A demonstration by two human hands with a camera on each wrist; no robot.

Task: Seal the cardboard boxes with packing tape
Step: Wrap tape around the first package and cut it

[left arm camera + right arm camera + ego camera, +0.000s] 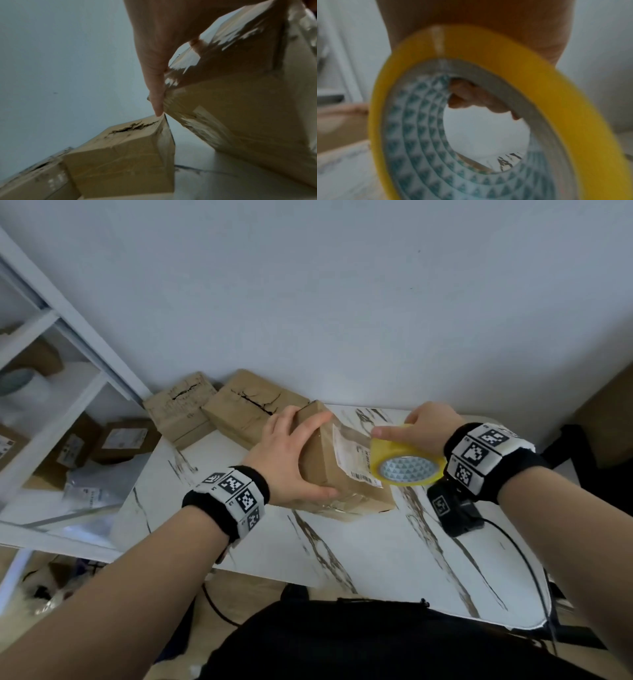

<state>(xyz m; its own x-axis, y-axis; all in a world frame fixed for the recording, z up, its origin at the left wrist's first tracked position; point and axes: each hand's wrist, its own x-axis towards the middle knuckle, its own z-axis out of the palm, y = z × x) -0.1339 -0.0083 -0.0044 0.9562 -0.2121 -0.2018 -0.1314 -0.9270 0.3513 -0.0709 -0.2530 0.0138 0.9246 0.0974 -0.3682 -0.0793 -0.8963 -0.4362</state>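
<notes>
Two torn boxes [219,409] are sitting behind the cardboard box [342,474].
The left hand [291,457] is gripping it; the right hand [421,429] is clutching the tape roll [407,465].

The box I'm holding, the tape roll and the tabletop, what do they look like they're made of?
The box: brown cardboard, matte, with glossy clear tape over parts of it and a white paper label.
The tape roll: shiny yellow plastic film wound on a core printed with teal triangles, probably cardboard.
The tabletop: smooth white with dark veins, marble or a marble-look laminate; I cannot tell which.
</notes>
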